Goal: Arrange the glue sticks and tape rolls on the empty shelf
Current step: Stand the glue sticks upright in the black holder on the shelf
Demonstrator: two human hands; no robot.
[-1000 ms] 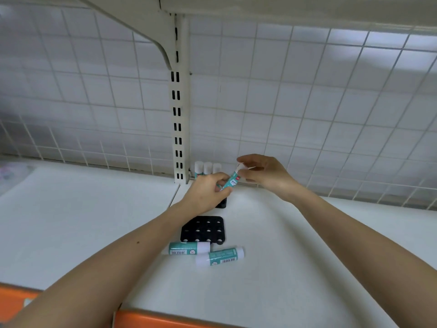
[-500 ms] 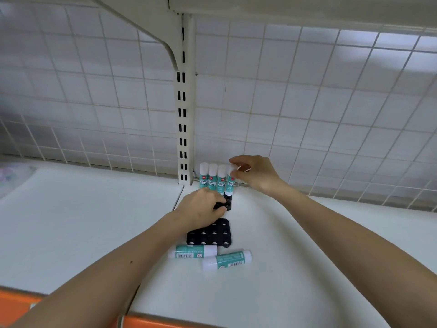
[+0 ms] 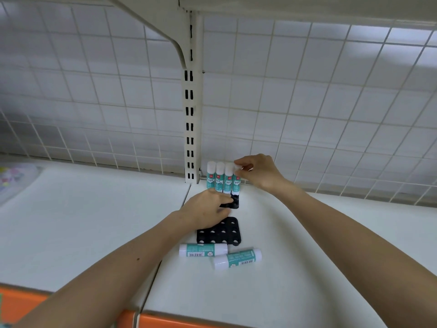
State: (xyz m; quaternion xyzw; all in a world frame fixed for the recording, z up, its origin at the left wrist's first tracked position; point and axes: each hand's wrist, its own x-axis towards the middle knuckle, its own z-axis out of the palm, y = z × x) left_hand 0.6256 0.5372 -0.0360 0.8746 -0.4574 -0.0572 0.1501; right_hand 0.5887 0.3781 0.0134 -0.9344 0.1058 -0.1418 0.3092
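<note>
- Head view: a smooth, matte white shelf (image 3: 94, 233) runs across the frame, with an orange front edge (image 3: 189, 321) at the bottom. Behind it stands a white wire grid back panel (image 3: 307, 102) of square cells, and a cream slotted metal upright (image 3: 192, 114) that carries a curved bracket.
- Four glue sticks (image 3: 223, 177) stand upright in one row at the back of the shelf, just right of the upright. They are round cylinders with white caps and teal labels, and they touch side by side.
- Their bases sit in a black plastic holder (image 3: 233, 201) pierced with round holes. Most of it is hidden by the left hand.
- A second black holder (image 3: 220, 233) lies flat nearer the camera. It is a rounded-corner slab with a grid of round holes, none of them filled.
- Two more glue sticks lie on their sides in front of it: one (image 3: 203, 250) level, the other (image 3: 237, 258) tilted. They are just beside each other; whether they touch I cannot tell.
- That makes six glue sticks and two holders.
- The right hand (image 3: 257, 172) has its fingertips pinched on the white cap of the rightmost standing stick (image 3: 236, 183).
- The left hand (image 3: 205, 209) lies palm down, fingers loosely curled, pressing on the rear holder's front edge.
</note>
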